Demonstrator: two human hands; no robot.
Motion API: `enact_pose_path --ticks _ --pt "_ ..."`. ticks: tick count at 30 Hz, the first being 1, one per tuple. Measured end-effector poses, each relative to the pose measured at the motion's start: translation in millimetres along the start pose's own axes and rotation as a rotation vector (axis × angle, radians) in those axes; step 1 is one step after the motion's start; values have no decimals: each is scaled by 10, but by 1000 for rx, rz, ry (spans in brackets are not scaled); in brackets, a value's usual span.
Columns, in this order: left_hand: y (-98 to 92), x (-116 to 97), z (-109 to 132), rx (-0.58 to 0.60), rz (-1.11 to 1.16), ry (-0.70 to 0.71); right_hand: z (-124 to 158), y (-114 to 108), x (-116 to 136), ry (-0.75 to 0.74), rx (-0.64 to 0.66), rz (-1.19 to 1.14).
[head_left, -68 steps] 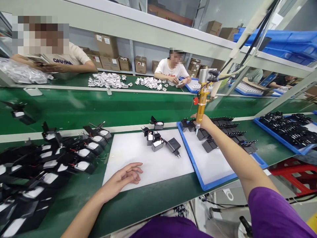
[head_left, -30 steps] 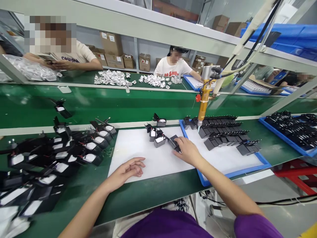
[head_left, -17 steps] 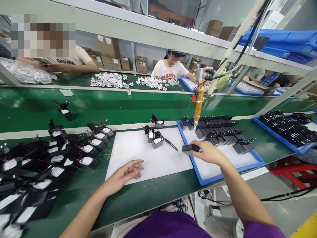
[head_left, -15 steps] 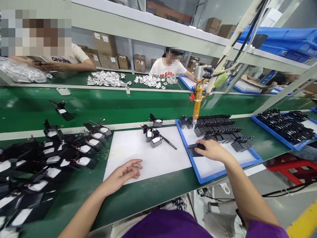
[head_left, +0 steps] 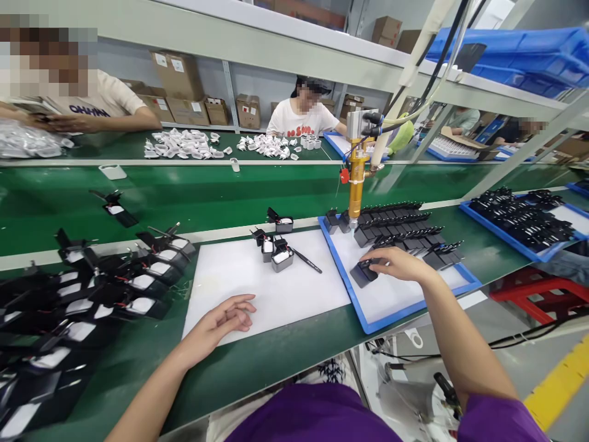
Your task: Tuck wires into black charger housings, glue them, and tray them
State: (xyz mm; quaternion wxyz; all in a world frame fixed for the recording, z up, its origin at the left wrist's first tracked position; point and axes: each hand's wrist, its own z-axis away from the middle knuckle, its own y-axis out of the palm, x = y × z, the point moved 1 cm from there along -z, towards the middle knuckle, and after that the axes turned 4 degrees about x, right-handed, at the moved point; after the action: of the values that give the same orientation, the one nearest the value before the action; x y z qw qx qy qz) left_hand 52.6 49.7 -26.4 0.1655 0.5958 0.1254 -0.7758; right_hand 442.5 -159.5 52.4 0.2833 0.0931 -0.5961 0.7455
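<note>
My right hand point(head_left: 394, 264) pinches the top of a black power adapter point(head_left: 363, 274) at the left side of the blue-rimmed tray point(head_left: 363, 319). Rows of similar adapters point(head_left: 391, 228) with upturned pins stand farther back in that tray. My left hand point(head_left: 225, 319) rests, fingers loosely extended and nothing in them, over the front left of a white board point(head_left: 257, 294). Several open adapter housings point(head_left: 281, 260) with white inside lie on the board's far part, beside dark tweezers point(head_left: 307, 260).
A gold dispensing nozzle point(head_left: 355, 190) hangs above the tray's far left. Many open housings point(head_left: 83, 307) crowd the bench on the left. Another blue tray of adapters point(head_left: 519, 221) lies at the right. Across a green partition point(head_left: 184, 196), people sit by white plastic parts point(head_left: 179, 144).
The adapter in my right hand has turned and now sits lower against the tray, with my fingers at its top. My left hand keeps its pose. The whole view has shifted slightly.
</note>
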Motion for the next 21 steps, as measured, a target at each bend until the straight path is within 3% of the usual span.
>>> enact_pose_path --ticks 4,11,17,21 --pt "6 -5 -4 4 8 -11 -58 80 -24 -7 -16 -88" --pt "-2 32 -19 -1 19 -14 -118 138 -29 15 80 -259" --pt "-23 89 -19 -2 16 5 -44 148 -122 -30 -70 -45" --pt "-6 71 -5 3 -14 6 -40 185 -22 -9 -60 121"
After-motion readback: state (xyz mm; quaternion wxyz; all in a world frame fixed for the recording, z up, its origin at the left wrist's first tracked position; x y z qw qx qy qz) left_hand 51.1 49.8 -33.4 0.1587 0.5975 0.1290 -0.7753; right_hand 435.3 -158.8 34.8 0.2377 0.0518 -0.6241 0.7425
